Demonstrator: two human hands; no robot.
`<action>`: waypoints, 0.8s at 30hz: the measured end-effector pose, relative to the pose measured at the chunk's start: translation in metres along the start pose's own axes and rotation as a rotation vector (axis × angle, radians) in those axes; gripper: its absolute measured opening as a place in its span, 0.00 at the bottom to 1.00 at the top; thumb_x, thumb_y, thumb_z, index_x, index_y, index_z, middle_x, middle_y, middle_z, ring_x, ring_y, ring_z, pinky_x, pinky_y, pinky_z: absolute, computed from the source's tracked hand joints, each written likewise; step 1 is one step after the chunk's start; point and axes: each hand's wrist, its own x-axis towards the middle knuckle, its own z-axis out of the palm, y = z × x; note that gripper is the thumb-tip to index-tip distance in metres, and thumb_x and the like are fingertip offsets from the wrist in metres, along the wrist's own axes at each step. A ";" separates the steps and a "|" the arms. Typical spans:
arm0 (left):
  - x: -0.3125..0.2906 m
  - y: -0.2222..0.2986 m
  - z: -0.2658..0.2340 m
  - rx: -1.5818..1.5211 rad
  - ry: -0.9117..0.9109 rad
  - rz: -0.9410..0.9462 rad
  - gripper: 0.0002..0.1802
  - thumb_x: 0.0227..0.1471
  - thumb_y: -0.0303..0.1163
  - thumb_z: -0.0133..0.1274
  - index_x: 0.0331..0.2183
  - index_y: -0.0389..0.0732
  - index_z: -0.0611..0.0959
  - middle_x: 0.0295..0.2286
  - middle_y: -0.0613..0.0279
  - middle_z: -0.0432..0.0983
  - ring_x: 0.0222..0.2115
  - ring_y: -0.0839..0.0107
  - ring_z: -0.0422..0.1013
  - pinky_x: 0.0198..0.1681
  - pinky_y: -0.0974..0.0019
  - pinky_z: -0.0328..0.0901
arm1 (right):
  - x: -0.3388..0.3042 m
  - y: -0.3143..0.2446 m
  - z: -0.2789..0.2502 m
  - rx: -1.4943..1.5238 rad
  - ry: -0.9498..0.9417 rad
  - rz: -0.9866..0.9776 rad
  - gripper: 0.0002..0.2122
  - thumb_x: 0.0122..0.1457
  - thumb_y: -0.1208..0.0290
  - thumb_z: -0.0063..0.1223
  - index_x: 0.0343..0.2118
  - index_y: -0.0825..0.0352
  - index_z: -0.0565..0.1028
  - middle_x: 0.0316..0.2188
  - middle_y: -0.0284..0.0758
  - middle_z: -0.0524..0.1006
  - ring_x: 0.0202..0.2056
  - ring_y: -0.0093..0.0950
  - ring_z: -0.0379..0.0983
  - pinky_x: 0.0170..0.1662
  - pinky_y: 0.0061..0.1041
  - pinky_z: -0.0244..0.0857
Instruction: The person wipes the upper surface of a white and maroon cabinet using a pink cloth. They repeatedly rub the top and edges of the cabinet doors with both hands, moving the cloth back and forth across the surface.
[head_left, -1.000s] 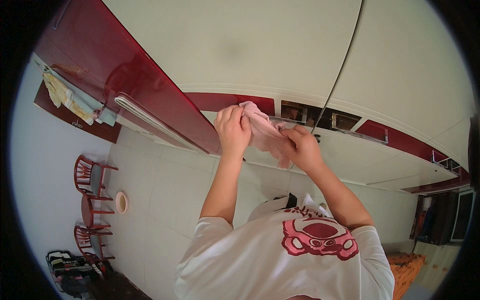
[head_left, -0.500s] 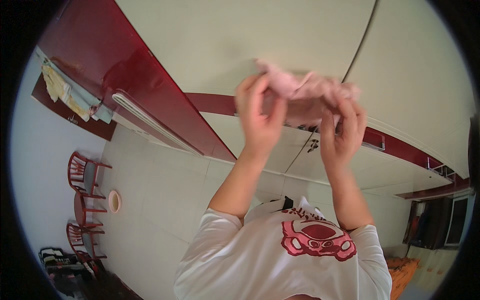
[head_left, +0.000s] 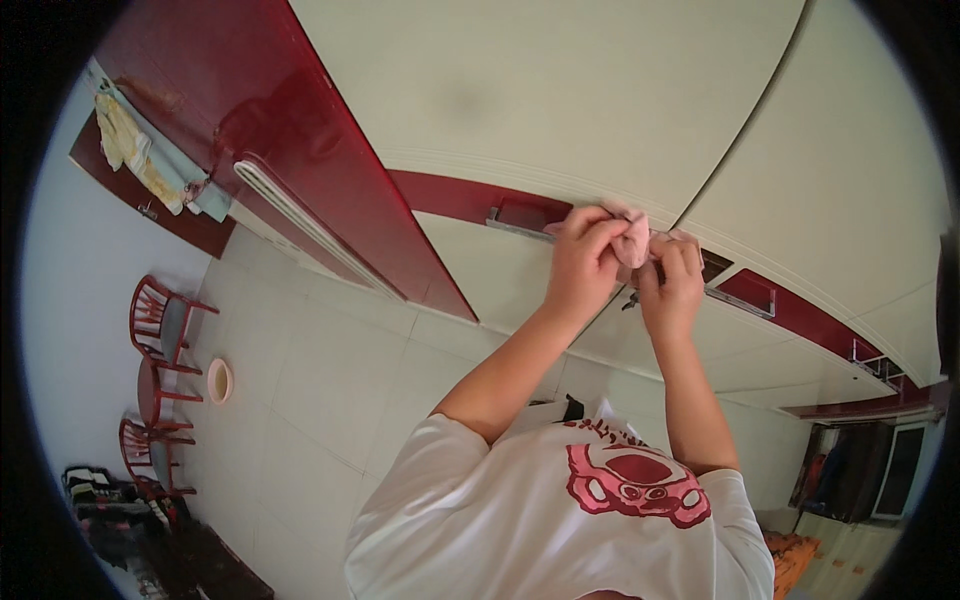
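A bunched pink cloth [head_left: 632, 240] is in both my hands at the red strip [head_left: 440, 192] across the cream wardrobe doors [head_left: 540, 90]. My left hand [head_left: 582, 265] pinches its left part between thumb and fingers. Close beside it, my right hand [head_left: 672, 290] has its fingers curled on the cloth's right end. Parts of the cloth are hidden behind my fingers. Metal-edged recessed handles [head_left: 525, 229] run along the strip on either side of my hands. Just below the cloth, a small dark piece [head_left: 630, 300] sits at the gap of the lower doors.
A glossy dark red panel [head_left: 290, 130] with a pale bar handle [head_left: 300, 220] stands at left. Farther left are red wooden chairs [head_left: 150, 315], a small round table [head_left: 150, 392] and a pale pink bin [head_left: 220, 381] on the tiled floor [head_left: 320, 400]. Clothes [head_left: 125, 140] hang at upper left.
Both hands have come down from in front of the upper doors to the red strip, drawing closer together. The cloth, stretched between them before, is now bunched up.
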 end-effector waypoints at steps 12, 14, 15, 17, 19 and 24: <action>0.062 0.014 0.005 0.333 0.148 0.336 0.25 0.47 0.16 0.52 0.50 0.36 0.79 0.45 0.53 0.68 0.45 0.56 0.67 0.48 0.56 0.66 | 0.066 -0.009 -0.009 -0.253 0.268 -0.437 0.17 0.45 0.76 0.57 0.42 0.63 0.82 0.37 0.34 0.72 0.41 0.33 0.73 0.42 0.33 0.70; 0.033 0.005 0.010 0.287 0.052 0.289 0.25 0.48 0.16 0.51 0.51 0.36 0.79 0.46 0.52 0.69 0.46 0.55 0.67 0.50 0.56 0.65 | 0.032 0.004 -0.006 -0.304 0.139 -0.347 0.16 0.45 0.75 0.57 0.41 0.63 0.82 0.37 0.33 0.73 0.43 0.33 0.74 0.44 0.34 0.70; 0.021 0.003 0.014 0.281 0.029 0.306 0.26 0.48 0.17 0.51 0.52 0.35 0.77 0.48 0.50 0.68 0.49 0.53 0.66 0.52 0.55 0.64 | 0.020 0.007 -0.008 -0.301 0.101 -0.334 0.16 0.45 0.75 0.57 0.40 0.63 0.82 0.37 0.33 0.73 0.43 0.33 0.74 0.45 0.35 0.70; -0.007 -0.001 0.022 0.293 -0.075 0.262 0.31 0.50 0.17 0.50 0.58 0.31 0.69 0.59 0.42 0.59 0.59 0.45 0.59 0.59 0.51 0.59 | 0.010 0.010 -0.010 -0.287 0.030 -0.310 0.16 0.44 0.76 0.57 0.39 0.64 0.82 0.38 0.33 0.73 0.43 0.34 0.74 0.45 0.36 0.70; -0.004 0.005 0.026 0.219 -0.086 0.255 0.31 0.52 0.19 0.49 0.59 0.28 0.66 0.60 0.37 0.57 0.61 0.42 0.56 0.61 0.48 0.56 | 0.024 0.008 -0.016 -0.233 0.118 -0.312 0.15 0.43 0.77 0.58 0.38 0.65 0.82 0.39 0.34 0.74 0.43 0.35 0.73 0.45 0.36 0.70; 0.080 0.047 0.028 0.296 -0.074 0.538 0.31 0.57 0.26 0.46 0.60 0.27 0.62 0.60 0.34 0.56 0.62 0.42 0.55 0.63 0.42 0.51 | 0.102 -0.005 -0.036 -0.094 0.468 -0.421 0.14 0.43 0.79 0.59 0.37 0.69 0.81 0.42 0.38 0.74 0.43 0.40 0.72 0.45 0.37 0.69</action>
